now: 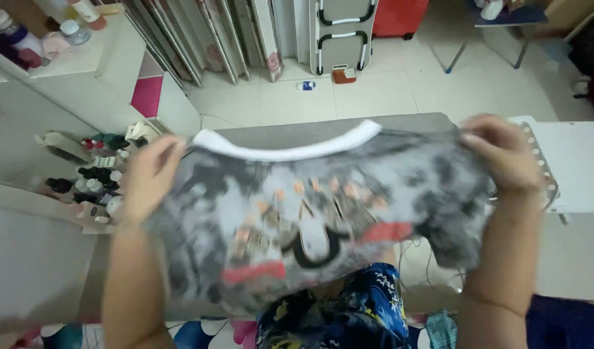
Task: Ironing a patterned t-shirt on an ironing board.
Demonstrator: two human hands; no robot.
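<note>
A grey and black mottled T-shirt [323, 207] with a white neckband and a red, orange and black print is stretched out in front of me. My left hand [151, 174] grips its left shoulder. My right hand [504, 155] grips its right shoulder. The shirt hangs over a grey ironing board [323, 132], whose far edge shows just beyond the collar. Below the shirt lies a blue flowered cloth [348, 317].
A white shelf unit [83, 71] with jars on top stands at the left, and small bottles [93, 181] sit on its lower shelf. A white perforated board [568, 161] lies to the right. A folded step ladder [342, 32] and a red case [400, 16] stand on the tiled floor.
</note>
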